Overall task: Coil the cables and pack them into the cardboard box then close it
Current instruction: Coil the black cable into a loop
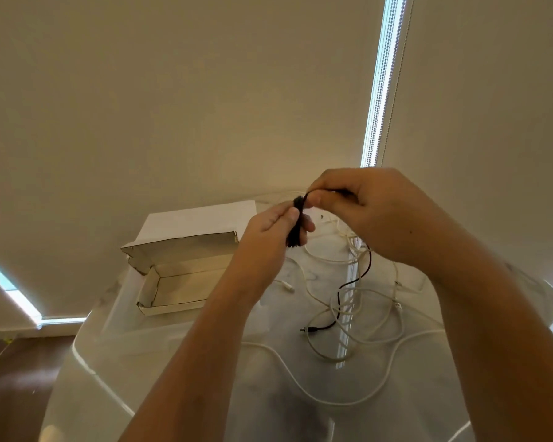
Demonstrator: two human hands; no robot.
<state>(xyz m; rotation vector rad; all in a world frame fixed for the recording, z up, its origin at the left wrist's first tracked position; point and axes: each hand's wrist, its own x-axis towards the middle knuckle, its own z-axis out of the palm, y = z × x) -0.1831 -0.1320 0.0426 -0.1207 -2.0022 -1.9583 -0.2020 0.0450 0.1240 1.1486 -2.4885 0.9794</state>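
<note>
cables are the job, and one black cable (297,223) is partly wound into a tight little bundle, held up above the middle of the surface (179,362).

at about nine o'clock from that bundle the cardboard box (173,282) sits open, lid flap standing up at the back, with nothing visible inside it. white paper or card lies behind it.

next, the left hand (268,231) makes the holding grip: its fingers and thumb curl round the black bundle and keep the loops pressed together. just at one o'clock from it, the right hand (364,212) pinches the running strand between thumb and fingertips, apparently laying another turn around the bundle.

from there the loose black tail (351,282) drops toward five o'clock, ending in a plug (307,329) on the surface. it crosses through the white cables (358,317), which sprawl uncoiled over the right half and toward six o'clock.

risks, as i judge them: the tail is threaded among the white loops, so pulling it in could snag and drag them, or knot the two together. if the left hand eases off during a wrap, the stiff little bundle could spring open. a dragged white cable could slide off the glossy edge.
</note>
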